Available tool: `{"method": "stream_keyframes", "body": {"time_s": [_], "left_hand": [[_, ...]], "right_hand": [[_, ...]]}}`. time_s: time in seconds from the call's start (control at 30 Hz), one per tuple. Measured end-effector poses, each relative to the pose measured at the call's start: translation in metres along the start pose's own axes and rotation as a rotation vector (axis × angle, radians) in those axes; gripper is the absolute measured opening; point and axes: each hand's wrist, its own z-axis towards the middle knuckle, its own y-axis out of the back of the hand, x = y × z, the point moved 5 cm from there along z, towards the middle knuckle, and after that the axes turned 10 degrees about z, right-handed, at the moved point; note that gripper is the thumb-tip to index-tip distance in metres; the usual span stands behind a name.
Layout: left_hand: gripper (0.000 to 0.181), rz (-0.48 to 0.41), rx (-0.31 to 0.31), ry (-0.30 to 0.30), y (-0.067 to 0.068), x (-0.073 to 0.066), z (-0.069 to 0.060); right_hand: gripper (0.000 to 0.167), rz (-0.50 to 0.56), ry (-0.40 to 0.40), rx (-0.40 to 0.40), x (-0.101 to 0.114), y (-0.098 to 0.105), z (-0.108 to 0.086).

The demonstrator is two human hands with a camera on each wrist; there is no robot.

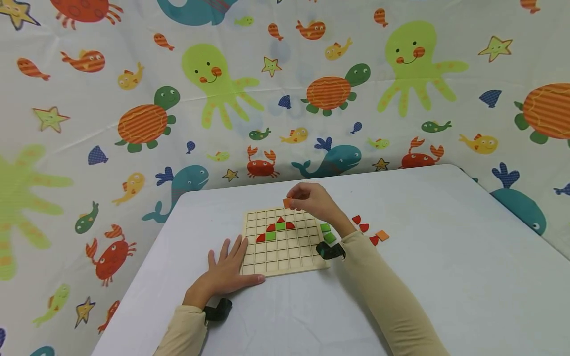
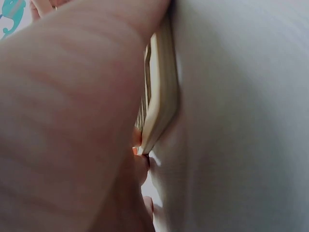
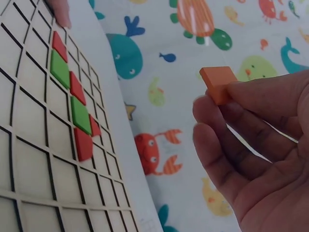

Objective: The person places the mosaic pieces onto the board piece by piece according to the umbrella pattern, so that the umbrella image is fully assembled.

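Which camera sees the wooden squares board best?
The head view: it shows nearly the whole board from above. The right wrist view shows part, close but cut off; the left wrist view shows mostly its edge.

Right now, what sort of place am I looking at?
Probably an indoor play corner, though I can't be sure: a cartoon sea-animal backdrop rises behind a white table, and a gridded board there holds red and green pieces.

A white fabric backdrop (image 1: 276,118) with a colourful sea-creature print is hanging behind a smooth white table (image 1: 445,247). A printed red crab (image 1: 261,168) and teal whale (image 1: 340,159) are showing just above the table's far edge, while an orange-and-green turtle (image 1: 329,93) is appearing higher.
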Motion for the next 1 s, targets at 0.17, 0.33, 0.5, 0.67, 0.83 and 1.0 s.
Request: {"method": "stream_keyframes", "body": {"time_s": [0.17, 0.33, 0.5, 0.67, 0.83, 1.0], "left_hand": [[0.128, -0.003, -0.002, 0.001, 0.0, 0.0, 0.0], [0.127, -0.007, -0.007, 0.0, -0.001, 0.0, -0.001], [0.128, -0.006, -0.001, 0.0, 0.0, -0.001, -0.001], [0.127, -0.018, 0.004, -0.001, 0.002, -0.002, -0.002], [0.127, -0.016, 0.006, 0.001, 0.001, -0.002, -0.002], [0.128, -0.012, 0.002, 0.0, -0.001, 0.0, -0.002]], "right_hand": [[0.015, -0.026, 0.004, 0.006, -0.002, -0.013, 0.001], [0.013, -0.063, -0.012, 0.03, -0.006, -0.026, 0.002], [0.01, -0.1, -0.039, 0.06, -0.014, -0.038, 0.003], [0.007, -0.184, -0.067, 0.099, -0.023, -0.048, 0.004], [0.005, -0.301, -0.072, 0.148, -0.032, -0.055, 0.004], [0.007, -0.356, -0.047, 0.18, -0.032, -0.058, 0.003]]}}
